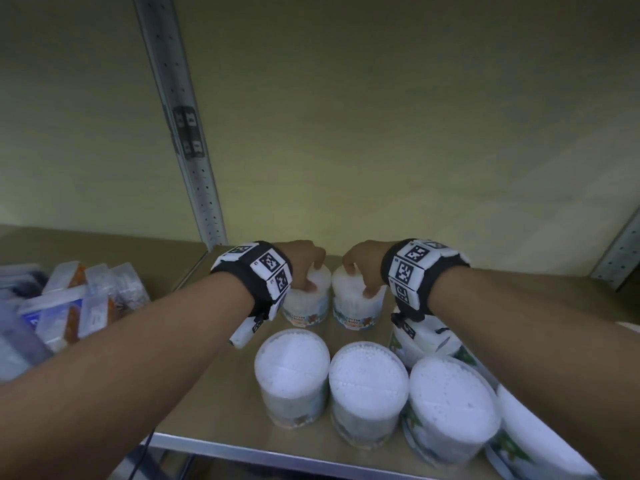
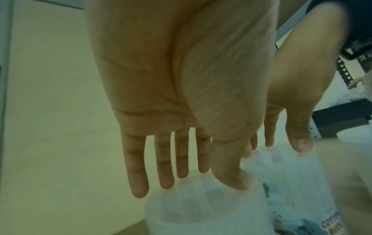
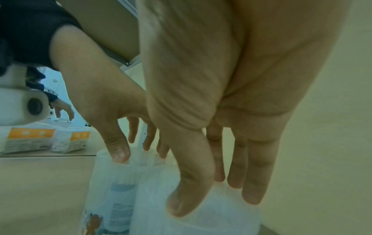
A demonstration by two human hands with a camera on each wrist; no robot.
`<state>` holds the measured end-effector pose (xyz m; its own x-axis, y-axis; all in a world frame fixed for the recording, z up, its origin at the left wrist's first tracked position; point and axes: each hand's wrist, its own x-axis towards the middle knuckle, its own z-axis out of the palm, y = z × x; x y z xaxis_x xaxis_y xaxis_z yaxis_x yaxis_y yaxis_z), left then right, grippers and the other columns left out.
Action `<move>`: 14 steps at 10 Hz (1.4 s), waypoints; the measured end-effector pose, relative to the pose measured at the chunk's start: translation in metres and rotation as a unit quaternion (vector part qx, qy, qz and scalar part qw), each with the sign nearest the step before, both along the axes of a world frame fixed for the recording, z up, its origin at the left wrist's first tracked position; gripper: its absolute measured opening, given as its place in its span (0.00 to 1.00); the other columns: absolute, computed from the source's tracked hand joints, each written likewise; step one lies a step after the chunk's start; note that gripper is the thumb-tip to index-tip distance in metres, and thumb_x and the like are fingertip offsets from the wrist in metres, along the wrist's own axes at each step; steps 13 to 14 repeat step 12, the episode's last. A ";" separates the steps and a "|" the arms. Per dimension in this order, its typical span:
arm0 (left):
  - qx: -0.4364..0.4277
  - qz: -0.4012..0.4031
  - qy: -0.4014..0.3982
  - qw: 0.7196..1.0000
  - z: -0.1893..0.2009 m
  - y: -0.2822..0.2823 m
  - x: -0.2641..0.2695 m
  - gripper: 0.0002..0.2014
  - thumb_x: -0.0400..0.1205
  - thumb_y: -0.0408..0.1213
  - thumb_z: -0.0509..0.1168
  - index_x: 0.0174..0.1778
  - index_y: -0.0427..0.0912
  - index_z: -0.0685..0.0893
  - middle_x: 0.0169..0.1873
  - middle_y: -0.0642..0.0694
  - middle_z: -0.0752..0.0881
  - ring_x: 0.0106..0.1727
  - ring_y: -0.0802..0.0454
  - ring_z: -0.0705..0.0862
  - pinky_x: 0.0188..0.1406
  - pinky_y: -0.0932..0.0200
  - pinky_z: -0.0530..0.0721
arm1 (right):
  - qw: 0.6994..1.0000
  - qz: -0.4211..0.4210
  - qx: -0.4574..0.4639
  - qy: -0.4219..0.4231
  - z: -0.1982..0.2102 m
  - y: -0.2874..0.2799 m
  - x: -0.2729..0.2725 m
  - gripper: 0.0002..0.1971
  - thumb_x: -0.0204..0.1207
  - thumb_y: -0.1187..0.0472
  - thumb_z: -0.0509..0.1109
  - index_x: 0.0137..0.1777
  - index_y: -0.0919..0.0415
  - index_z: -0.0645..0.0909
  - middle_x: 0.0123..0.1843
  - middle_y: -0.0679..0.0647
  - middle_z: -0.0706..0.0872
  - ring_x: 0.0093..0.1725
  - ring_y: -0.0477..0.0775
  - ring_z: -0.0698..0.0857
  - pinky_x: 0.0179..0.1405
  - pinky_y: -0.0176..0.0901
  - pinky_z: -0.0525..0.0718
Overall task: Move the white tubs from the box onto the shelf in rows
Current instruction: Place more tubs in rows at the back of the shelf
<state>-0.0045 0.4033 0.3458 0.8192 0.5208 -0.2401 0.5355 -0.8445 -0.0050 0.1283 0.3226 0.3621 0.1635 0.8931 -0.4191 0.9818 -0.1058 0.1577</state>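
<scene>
Two white tubs stand side by side at the back of the shelf (image 1: 221, 382). My left hand (image 1: 310, 271) grips the left tub (image 1: 306, 306) from above, thumb and fingers over its lid. My right hand (image 1: 358, 273) holds the right tub (image 1: 358, 315) the same way. In the left wrist view my left hand (image 2: 197, 182) pinches the tub's (image 2: 201, 211) top rim. In the right wrist view my right hand (image 3: 213, 197) clasps its tub (image 3: 201, 219). Three more tubs (image 1: 369, 389) stand in a front row.
Other white tubs lie tilted at the right (image 1: 540, 441), under my right forearm. Clear packs with orange labels (image 1: 69, 306) fill the neighbouring shelf on the left. A perforated metal upright (image 1: 180, 126) rises behind them, another stands at the right (image 1: 620, 258). The shelf's metal front edge (image 1: 277, 455) is near.
</scene>
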 end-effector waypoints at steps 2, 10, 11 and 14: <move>-0.010 0.001 -0.009 1.000 0.000 -0.021 -0.015 0.26 0.79 0.43 0.70 0.70 0.38 0.73 0.67 0.38 0.76 0.65 0.41 0.78 0.59 0.55 0.76 | 1.000 0.029 -0.004 0.008 0.002 -0.024 -0.014 0.28 0.73 0.60 0.76 0.71 0.66 0.74 0.71 0.60 0.78 0.53 0.51 0.76 0.47 0.39 0.72; -0.035 0.055 -0.047 0.997 -0.002 -0.059 -0.045 0.23 0.83 0.45 0.64 0.74 0.45 0.72 0.71 0.43 0.77 0.67 0.45 0.79 0.61 0.55 0.77 | 0.989 -0.045 0.087 0.115 -0.008 -0.082 -0.027 0.26 0.78 0.63 0.69 0.77 0.61 0.70 0.76 0.58 0.73 0.72 0.59 0.76 0.67 0.43 0.76; -0.030 0.071 -0.069 0.995 0.002 -0.060 -0.046 0.22 0.83 0.42 0.63 0.74 0.43 0.74 0.71 0.43 0.77 0.69 0.45 0.78 0.65 0.54 0.76 | 0.981 -0.055 0.128 0.131 -0.007 -0.091 -0.022 0.21 0.80 0.60 0.66 0.73 0.58 0.74 0.74 0.57 0.76 0.70 0.58 0.77 0.67 0.44 0.75; -0.031 0.088 -0.095 0.991 0.008 -0.068 -0.047 0.23 0.84 0.41 0.62 0.75 0.40 0.74 0.71 0.42 0.78 0.69 0.45 0.78 0.66 0.54 0.77 | 0.970 -0.075 0.166 0.163 -0.009 -0.105 -0.016 0.19 0.80 0.59 0.66 0.71 0.57 0.76 0.71 0.56 0.78 0.68 0.57 0.79 0.67 0.45 0.77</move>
